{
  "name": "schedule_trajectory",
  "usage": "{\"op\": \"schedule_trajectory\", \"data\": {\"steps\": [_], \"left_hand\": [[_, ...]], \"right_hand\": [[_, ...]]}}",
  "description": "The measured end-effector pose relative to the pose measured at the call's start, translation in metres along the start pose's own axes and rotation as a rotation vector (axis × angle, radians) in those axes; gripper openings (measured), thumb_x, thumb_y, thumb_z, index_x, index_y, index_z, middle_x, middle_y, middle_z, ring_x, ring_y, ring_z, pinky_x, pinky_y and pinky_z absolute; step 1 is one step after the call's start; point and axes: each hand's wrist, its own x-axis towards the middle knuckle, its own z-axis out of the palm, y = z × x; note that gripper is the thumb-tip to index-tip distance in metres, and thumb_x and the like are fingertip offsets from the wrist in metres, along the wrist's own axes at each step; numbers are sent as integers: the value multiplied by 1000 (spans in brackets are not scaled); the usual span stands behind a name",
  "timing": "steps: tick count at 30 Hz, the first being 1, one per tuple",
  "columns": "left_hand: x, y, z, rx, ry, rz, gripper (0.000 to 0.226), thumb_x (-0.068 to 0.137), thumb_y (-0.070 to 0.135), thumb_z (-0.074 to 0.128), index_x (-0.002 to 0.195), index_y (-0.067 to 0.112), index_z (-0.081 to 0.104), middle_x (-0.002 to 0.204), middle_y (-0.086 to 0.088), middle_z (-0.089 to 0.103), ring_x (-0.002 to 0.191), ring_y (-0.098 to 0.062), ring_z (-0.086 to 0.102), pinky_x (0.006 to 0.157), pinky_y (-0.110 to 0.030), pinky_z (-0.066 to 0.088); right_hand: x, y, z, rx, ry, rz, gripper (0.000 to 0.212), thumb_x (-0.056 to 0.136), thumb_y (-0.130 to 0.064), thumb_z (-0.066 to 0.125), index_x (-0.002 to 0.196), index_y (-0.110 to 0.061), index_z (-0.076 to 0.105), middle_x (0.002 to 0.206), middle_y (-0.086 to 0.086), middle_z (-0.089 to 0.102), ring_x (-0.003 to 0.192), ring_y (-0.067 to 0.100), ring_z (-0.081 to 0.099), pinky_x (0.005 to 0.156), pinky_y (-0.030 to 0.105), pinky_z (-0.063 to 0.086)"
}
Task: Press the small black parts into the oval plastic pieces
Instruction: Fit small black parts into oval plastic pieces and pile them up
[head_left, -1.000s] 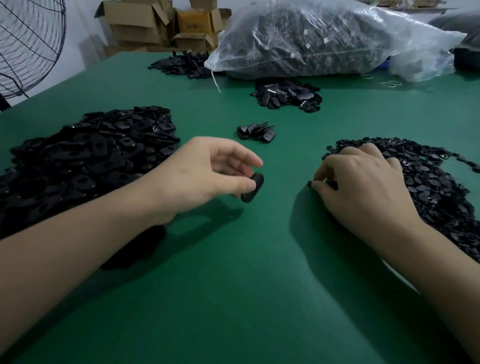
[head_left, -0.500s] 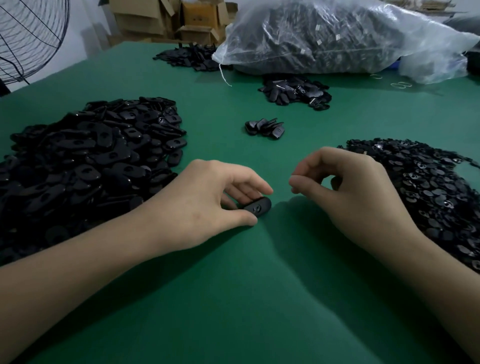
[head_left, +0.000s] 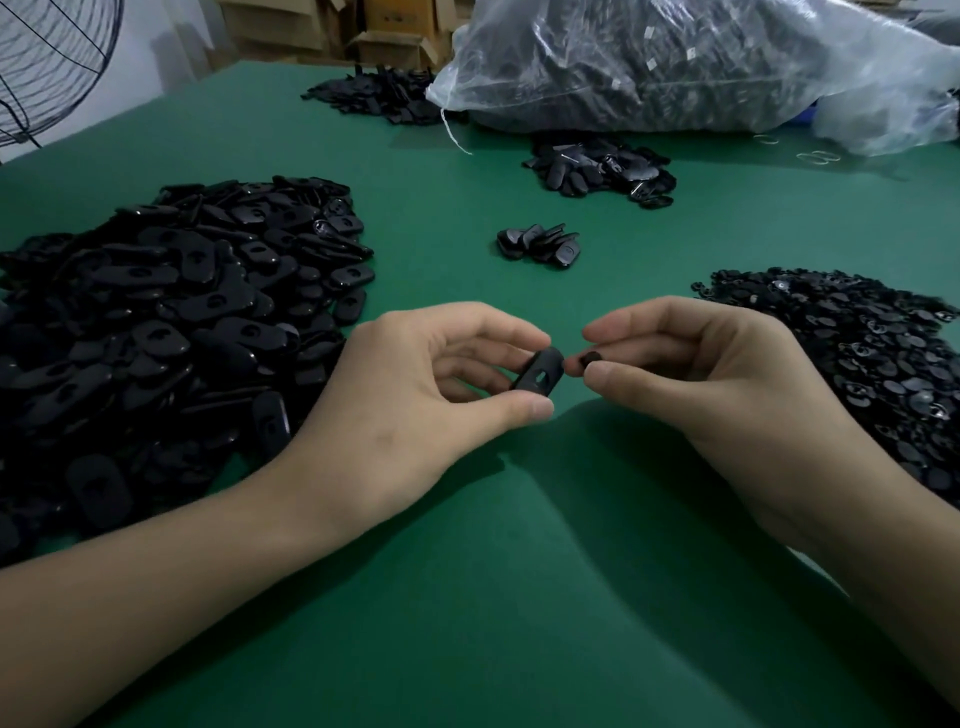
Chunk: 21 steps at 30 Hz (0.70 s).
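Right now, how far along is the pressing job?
Done, probably: the small cluster mid-table. In hand: left hand holds an oval piece, right hand pinches a small black part beside its slot, not yet pressed in. Left: the big oval pile and the small-parts pile.

The flat green desk (head_left: 467, 623) was one plain green, without pattern. The black oval plastic piece (head_left: 540, 371) and the small black round part (head_left: 589, 358) were both dull black. So were the heap of black oval plastic pieces (head_left: 156, 338) and the heap of small black parts (head_left: 857, 364), which was flecked with pale glints. The clear plastic bag (head_left: 675, 57) showed dark contents with white specks. The brown cardboard boxes (head_left: 384, 41) were plain.
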Motion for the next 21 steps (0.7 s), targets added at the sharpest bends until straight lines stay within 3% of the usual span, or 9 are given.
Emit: {"op": "schedule_trajectory", "data": {"steps": [7, 10, 21], "left_hand": [[-2, 1, 1, -54, 93, 32, 36, 75, 20, 89, 106, 33, 76, 88, 9, 79, 81, -11, 76, 81, -33, 62], [-4, 2, 2, -37, 78, 52, 37, 76, 19, 89, 108, 32, 77, 86, 9, 78, 78, -10, 76, 78, -25, 61], [0, 0, 1, -130, -1, 75, 33, 82, 4, 83, 111, 22, 78, 97, 3, 80, 88, -15, 77, 83, -20, 57]], "right_hand": [[-5, -10, 7, 120, -15, 71, 34, 54, -30, 83, 85, -15, 80, 84, 11, 79, 69, 10, 71, 65, 16, 55], [-5, -10, 7, 157, -31, 97, 35, 56, -28, 81, 86, -11, 80, 87, 11, 79, 69, 12, 72, 61, 18, 55], [-7, -13, 9, 275, -29, 147, 31, 55, -26, 81, 84, -16, 82, 89, 12, 79, 72, 14, 74, 70, 20, 59]]}}
